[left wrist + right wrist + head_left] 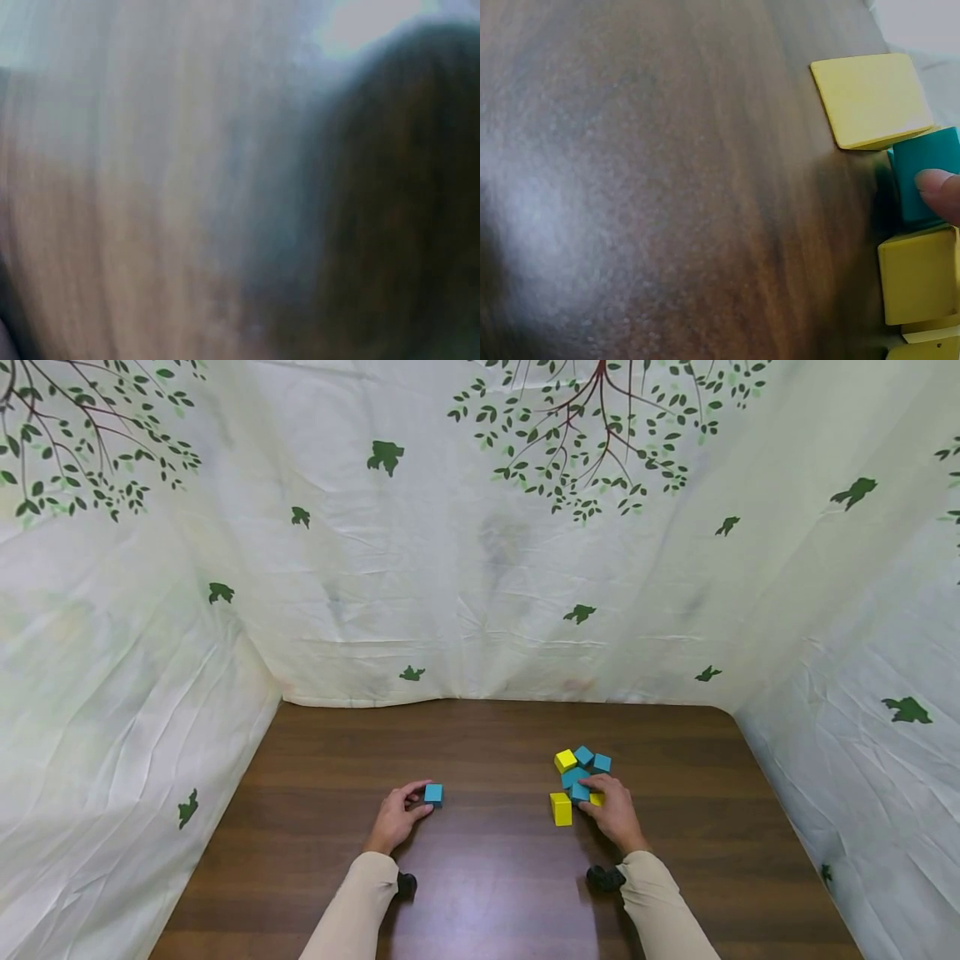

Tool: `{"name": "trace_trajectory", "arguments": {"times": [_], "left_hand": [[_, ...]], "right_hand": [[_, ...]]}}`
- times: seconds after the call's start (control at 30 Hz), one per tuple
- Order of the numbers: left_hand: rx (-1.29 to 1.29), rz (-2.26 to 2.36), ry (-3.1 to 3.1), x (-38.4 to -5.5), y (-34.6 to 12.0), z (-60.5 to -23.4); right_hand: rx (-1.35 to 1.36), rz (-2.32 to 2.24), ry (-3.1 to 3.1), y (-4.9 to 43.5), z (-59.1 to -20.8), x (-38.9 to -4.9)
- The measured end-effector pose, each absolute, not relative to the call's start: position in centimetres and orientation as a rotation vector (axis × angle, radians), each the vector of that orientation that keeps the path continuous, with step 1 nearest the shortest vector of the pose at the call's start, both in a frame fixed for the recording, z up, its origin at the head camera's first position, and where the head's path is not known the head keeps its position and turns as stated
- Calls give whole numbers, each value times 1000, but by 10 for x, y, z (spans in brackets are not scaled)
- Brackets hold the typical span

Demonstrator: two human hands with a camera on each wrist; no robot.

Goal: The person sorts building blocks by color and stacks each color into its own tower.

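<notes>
Blue cube at left (433, 795): toward the left on the brown table (495, 743), well apart from the other cubes; whether it touches the wood cannot be told.
Left hand (397, 818): thumb and fingers pinch that cube from its left, the thumb on the side nearer the person.
Blue cube at right (579, 792): at the near side of the right-hand group, between the front yellow cube (561, 810) and the tucked yellow cube (597, 799), which the fingers partly cover.
Right hand (615, 814): thumb and finger pinch the blue cube at right; in the right wrist view one fingertip (936, 184) lies against its face, with yellow on two sides.
Rest of the group: middle blue cube (574, 777) just beyond the pinched one, then far blue cube (583, 755), side blue cube (602, 763) and back yellow cube (565, 761), all close together.
Left wrist view: heavily blurred, with a dark shape (405, 217) across the right part.
Forearms: pale sleeves (352, 902), with a black wrist device (406, 886) on the inner side of each.
Backdrop: pale cloth (487, 568) around the table, bearing branches (600, 427) and green leaf shapes (386, 457).
</notes>
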State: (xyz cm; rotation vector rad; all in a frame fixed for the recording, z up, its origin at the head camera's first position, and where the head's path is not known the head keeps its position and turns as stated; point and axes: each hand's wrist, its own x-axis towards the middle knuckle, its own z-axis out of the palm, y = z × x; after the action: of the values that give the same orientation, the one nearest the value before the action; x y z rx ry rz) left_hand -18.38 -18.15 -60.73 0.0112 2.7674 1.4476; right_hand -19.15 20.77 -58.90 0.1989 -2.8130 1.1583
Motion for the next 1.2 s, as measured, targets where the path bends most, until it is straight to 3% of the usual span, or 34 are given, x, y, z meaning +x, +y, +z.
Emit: {"name": "trace_trajectory", "arguments": {"times": [0.53, 0.77, 1.0, 1.2], "left_hand": [[7, 1474, 2775, -183, -182, -610], [178, 1588, 2818, -180, -187, -617], [-14, 1451, 2771, -182, -182, -608], [-17, 1445, 2764, -185, -181, -606]], "right_hand": [[264, 1296, -2644, 189, -565, -189], [235, 1375, -2681, 169, -565, -188], [285, 1476, -2667, 144, -570, -189], [364, 1499, -2650, 122, -569, -193]]}}
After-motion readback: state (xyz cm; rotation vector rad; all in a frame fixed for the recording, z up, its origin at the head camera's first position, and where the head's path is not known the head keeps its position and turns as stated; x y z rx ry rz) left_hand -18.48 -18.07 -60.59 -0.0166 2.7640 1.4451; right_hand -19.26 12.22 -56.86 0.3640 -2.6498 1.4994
